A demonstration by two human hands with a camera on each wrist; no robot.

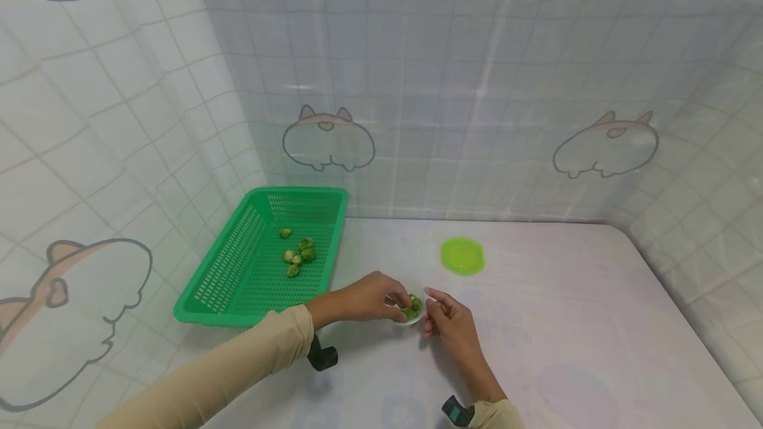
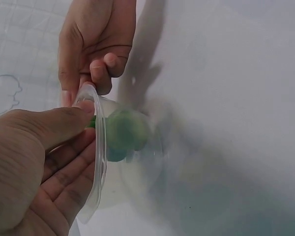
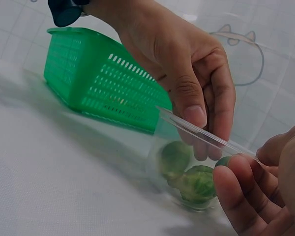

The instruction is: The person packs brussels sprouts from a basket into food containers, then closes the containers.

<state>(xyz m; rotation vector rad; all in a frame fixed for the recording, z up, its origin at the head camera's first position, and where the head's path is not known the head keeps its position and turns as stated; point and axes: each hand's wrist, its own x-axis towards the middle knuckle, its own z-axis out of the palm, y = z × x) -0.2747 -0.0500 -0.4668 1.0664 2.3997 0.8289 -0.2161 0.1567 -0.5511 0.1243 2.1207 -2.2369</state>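
A small clear plastic cup [image 1: 408,321] lies tilted on the white table between my hands, with green sprouts [image 1: 412,308] inside. My left hand [image 1: 396,301] reaches into its mouth. In the left wrist view the left hand [image 2: 64,132] pinches a small green sprout [image 2: 92,121] between thumb and fingers at the rim. My right hand [image 1: 433,306] pinches the cup's rim from the other side, as the left wrist view shows it [image 2: 96,73]. In the right wrist view two sprouts [image 3: 196,183] sit at the bottom of the cup [image 3: 160,162], under the left hand [image 3: 201,123] and beside the right hand [image 3: 246,191].
A green slotted basket [image 1: 238,270] stands at the left against the curtain, holding several sprouts [image 1: 298,257]. A round lime-green lid [image 1: 462,255] lies on the table behind the cup. Tiled curtain walls close in the table on the left, back and right.
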